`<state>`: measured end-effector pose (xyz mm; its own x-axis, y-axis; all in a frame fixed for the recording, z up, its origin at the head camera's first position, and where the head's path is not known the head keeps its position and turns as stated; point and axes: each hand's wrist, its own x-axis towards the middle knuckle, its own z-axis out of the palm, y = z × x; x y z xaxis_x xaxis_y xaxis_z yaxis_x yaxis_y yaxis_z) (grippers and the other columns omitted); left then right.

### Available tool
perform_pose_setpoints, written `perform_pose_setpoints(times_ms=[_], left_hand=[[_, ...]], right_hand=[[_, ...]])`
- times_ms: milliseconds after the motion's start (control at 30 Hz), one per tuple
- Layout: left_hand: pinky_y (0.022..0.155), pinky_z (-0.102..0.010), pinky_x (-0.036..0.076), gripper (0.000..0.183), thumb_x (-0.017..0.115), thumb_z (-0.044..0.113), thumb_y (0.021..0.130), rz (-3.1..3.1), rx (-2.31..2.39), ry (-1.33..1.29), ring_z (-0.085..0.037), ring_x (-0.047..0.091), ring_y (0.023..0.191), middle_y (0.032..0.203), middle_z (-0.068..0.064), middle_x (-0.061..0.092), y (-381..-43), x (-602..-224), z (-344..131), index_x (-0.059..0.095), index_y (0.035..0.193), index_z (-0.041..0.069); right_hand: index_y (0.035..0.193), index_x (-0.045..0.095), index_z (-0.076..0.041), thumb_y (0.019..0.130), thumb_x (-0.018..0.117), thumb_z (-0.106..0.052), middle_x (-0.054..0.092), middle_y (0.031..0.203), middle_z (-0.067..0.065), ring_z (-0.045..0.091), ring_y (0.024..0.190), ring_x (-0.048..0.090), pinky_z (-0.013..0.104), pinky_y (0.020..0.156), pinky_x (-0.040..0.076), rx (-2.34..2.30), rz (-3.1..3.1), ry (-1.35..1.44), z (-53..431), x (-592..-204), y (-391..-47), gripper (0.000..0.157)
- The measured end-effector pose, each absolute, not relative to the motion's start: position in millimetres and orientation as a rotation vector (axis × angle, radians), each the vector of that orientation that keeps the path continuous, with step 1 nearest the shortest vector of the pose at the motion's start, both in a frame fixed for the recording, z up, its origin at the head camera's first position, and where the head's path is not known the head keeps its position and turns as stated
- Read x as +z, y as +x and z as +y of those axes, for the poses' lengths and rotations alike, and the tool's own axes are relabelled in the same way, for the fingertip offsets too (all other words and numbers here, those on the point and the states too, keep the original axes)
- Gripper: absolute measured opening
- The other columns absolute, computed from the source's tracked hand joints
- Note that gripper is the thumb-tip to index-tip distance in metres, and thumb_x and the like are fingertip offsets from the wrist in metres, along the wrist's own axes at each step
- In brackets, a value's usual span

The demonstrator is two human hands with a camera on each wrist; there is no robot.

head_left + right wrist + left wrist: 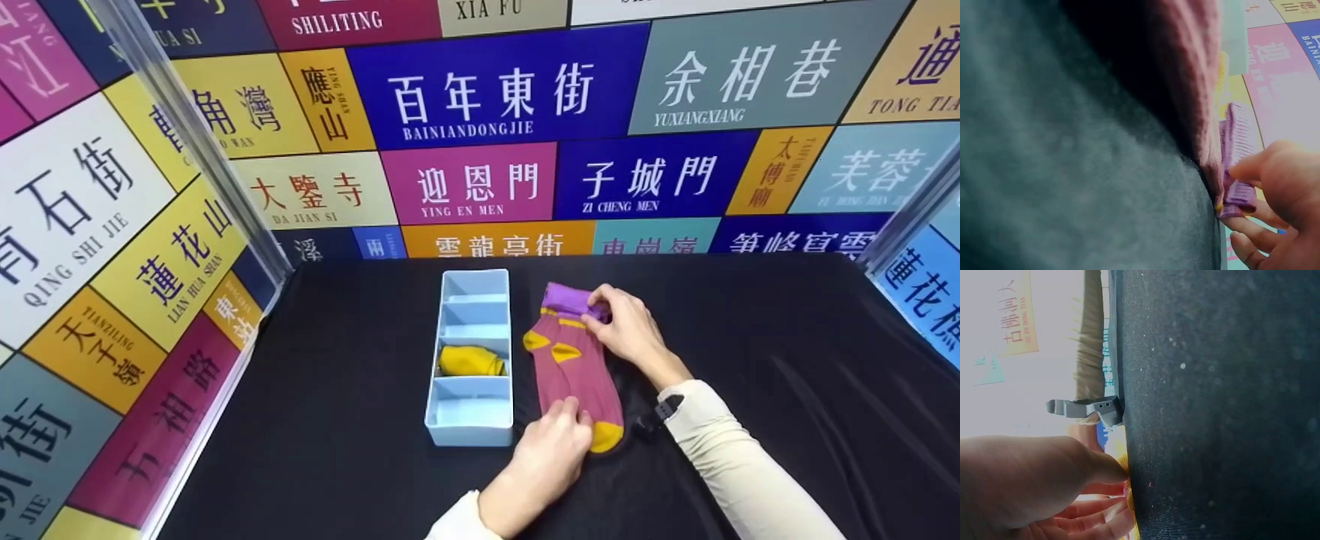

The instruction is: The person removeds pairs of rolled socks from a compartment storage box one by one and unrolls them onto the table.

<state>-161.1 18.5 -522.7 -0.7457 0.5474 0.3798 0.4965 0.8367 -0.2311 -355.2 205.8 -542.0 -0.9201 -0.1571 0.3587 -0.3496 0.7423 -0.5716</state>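
A pair of mauve socks (570, 375) with yellow heels, yellow toes and purple cuffs lies lengthwise on the black cloth, one sock overlapping the other. Up at the cuffs, my right hand (630, 322) pinches the purple ribbed edge, which appears folded over in the right wrist view, where the thumb of the right hand (1292, 191) presses on it. My left hand (551, 446) holds the lower part of the socks near the toes, fingers curled. In the left wrist view, the thumb and fingers of the left hand (1067, 486) meet at the yellow toe (1131, 506); the fingertips are partly hidden.
Left of the socks stands a light blue box (469, 439) with several compartments in a row. One compartment contains a rolled yellow sock bundle (471, 361). Panels printed with place names (495, 90) enclose the black cloth (337, 420) at the back and sides.
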Motion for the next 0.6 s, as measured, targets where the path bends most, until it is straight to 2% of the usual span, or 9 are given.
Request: perform_pose_setpoints(times_ms=[133,367,467,600], left_hand=[[0.05,-0.026,0.055,0.025,0.08,0.03,0.078,-2.565,0.158,-0.767,-0.013,0.056,0.075,0.086,0.001,0.056,-161.1,-524.2,18.9,0.074,0.099,0.017],[0.048,-0.025,0.054,0.022,0.08,0.029,0.077,-2.52,0.16,-0.742,-0.012,0.056,0.074,0.085,0.002,0.056,-160.4,-525.8,19.0,0.074,0.095,0.018],[0.048,-0.026,0.054,0.022,0.081,0.029,0.076,-2.525,0.158,-0.74,-0.012,0.056,0.074,0.085,0.002,0.056,-160.1,-526.0,18.9,0.073,0.093,0.018],[0.048,-0.026,0.054,0.022,0.081,0.029,0.077,-2.54,0.157,-0.743,-0.012,0.056,0.075,0.086,0.002,0.056,-159.6,-524.8,18.9,0.074,0.095,0.018]], right_hand=[[0.111,0.065,-0.014,0.084,0.082,-0.026,0.065,0.093,0.01,0.025,0.082,0.057,0.042,0.069,0.045,0.925,-2.708,0.361,205.5,-541.6,-355.9,0.035],[0.104,0.064,-0.015,0.089,0.076,-0.028,0.067,0.086,0.004,0.025,0.08,0.062,0.045,0.07,0.048,0.946,-2.738,0.201,201.8,-537.3,-355.3,0.022],[0.106,0.065,-0.011,0.087,0.077,-0.024,0.067,0.093,0.01,0.029,0.084,0.061,0.047,0.075,0.048,0.929,-2.771,0.248,200.5,-536.2,-354.4,0.026],[0.115,0.065,-0.003,0.08,0.076,-0.01,0.065,0.107,0.018,0.036,0.094,0.059,0.052,0.084,0.048,0.894,-2.786,0.34,200.5,-534.7,-353.9,0.038]])
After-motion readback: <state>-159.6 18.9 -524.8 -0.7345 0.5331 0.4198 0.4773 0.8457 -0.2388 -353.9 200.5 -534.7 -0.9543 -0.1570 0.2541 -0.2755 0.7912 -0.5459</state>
